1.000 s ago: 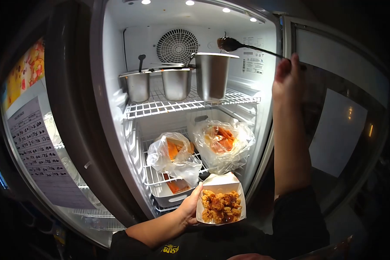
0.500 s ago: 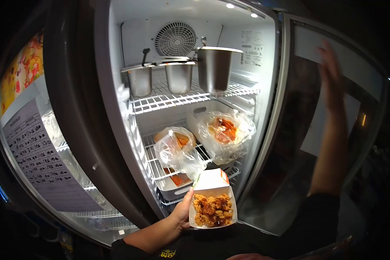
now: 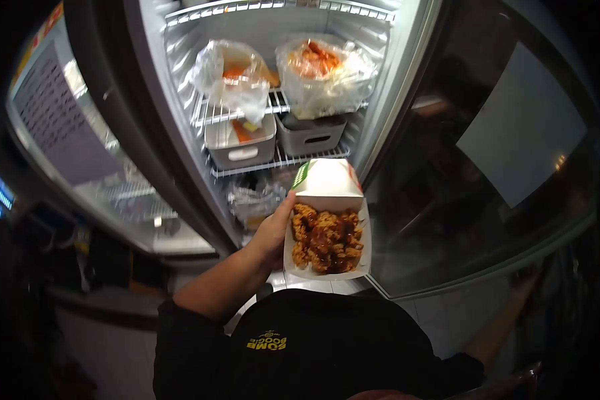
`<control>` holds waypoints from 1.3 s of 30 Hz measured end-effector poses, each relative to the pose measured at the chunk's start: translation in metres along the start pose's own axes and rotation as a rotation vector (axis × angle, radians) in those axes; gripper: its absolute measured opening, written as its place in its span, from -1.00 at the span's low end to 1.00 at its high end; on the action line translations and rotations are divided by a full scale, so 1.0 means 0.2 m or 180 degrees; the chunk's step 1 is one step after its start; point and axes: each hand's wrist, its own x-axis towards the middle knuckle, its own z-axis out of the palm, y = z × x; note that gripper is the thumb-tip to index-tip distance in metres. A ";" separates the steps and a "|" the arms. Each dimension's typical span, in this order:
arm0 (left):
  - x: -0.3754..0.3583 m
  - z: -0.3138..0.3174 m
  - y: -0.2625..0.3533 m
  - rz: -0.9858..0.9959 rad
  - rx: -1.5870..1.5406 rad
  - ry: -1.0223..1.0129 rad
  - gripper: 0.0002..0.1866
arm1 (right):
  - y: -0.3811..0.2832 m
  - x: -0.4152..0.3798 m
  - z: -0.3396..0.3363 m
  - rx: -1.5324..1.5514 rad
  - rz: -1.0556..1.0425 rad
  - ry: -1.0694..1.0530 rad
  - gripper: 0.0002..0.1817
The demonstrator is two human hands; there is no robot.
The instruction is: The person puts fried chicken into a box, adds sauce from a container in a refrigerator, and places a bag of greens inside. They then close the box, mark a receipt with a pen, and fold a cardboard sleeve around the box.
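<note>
My left hand (image 3: 277, 233) grips the left side of an open-lidded paper takeaway box (image 3: 328, 179). Inside the box lie pieces of fried chicken (image 3: 327, 237) with a dark glossy sauce. The box is in front of the opened fridge, above my black shirt. Far to the right, my right hand (image 3: 527, 283) is low beside the lower edge of the glass fridge door (image 3: 420, 220). Shadow hides its fingers, so its grip does not show.
Wire shelves (image 3: 207, 119) in the fridge carry a plastic bag of food (image 3: 230, 73) and another bagged tub (image 3: 327, 70). Below them stand a grey bin (image 3: 240, 147) and a second grey bin (image 3: 311, 139). A neighbouring fridge door with a handwritten sheet (image 3: 60, 120) is at left.
My view has tilted down, so the upper shelf's metal containers are out of sight. My right hand has dropped from high by the door to low at the right. The left still holds the box.
</note>
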 end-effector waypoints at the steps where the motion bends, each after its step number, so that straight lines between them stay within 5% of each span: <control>1: 0.00 0.04 -0.08 0.0182 0.0016 0.0083 -0.27 | 0.06 -0.07 0.17 -0.0005 0.0236 -0.0041 -0.39; 4: -0.09 0.13 -0.22 0.0247 0.0017 0.0016 -0.27 | 0.16 -0.02 0.14 0.0354 0.0913 0.0094 -0.39; 12: -0.53 0.24 -0.40 0.0678 -0.0185 0.1027 -0.27 | 0.10 -0.12 -0.03 0.0473 0.1197 -0.2737 -0.34; 14: -0.70 0.26 -0.42 0.0778 -0.0368 0.1369 -0.28 | 0.06 -0.33 0.01 0.0271 0.1078 -0.2191 -0.38; 17: -0.99 0.16 -0.52 0.1092 -0.0471 0.1632 -0.28 | -0.01 -0.55 0.05 -0.0251 0.1414 -0.3516 -0.39; 19: -1.18 0.19 -0.59 0.1282 -0.0488 0.1957 -0.28 | 0.08 -0.62 0.06 -0.1682 0.0916 -0.3707 -0.52; 22: -1.58 0.20 -0.69 0.1689 -0.0465 0.1981 -0.26 | 0.17 -0.93 0.17 -0.1157 0.1373 -0.3429 -0.49; 24: -1.86 0.27 -0.78 0.2008 -0.0670 0.2048 -0.23 | 0.14 -1.24 0.34 -0.3068 -0.0340 -0.3972 -0.54; 25: -2.02 0.32 -0.83 0.2134 -0.0576 0.1988 -0.22 | 0.09 -1.39 0.41 -0.3899 -0.0443 -0.4084 -0.56; 27: -2.34 0.31 -0.95 0.2282 -0.0709 0.2246 -0.22 | 0.51 -1.50 0.43 0.0339 0.2032 -0.3518 -0.48; 32: -3.10 0.49 -1.23 0.2703 -0.0755 0.2849 -0.22 | 1.02 -1.90 0.93 -0.0416 0.0737 -0.3115 -0.44; 33: -3.23 0.54 -1.28 0.2737 -0.0826 0.3176 -0.23 | 1.11 -1.93 1.06 -0.0530 0.0307 -0.3491 -0.42; 34: -3.36 0.59 -1.34 0.2774 -0.0889 0.3497 -0.24 | 1.55 -1.75 1.25 -0.0648 -0.0115 -0.3591 -0.29; 35: -3.50 0.59 -1.42 0.2985 -0.0845 0.3560 -0.24 | 1.31 -2.02 1.35 -0.0223 0.0197 -0.4302 -0.20; 37: -3.77 0.59 -1.58 0.3159 -0.0836 0.4083 -0.27 | 1.30 -2.29 1.39 -0.1919 -0.1651 -0.3242 -0.09; 39: -4.05 0.59 -1.73 0.3420 -0.0865 0.4191 -0.28 | 1.43 -2.56 1.29 -0.1960 -0.2607 -0.3305 -0.13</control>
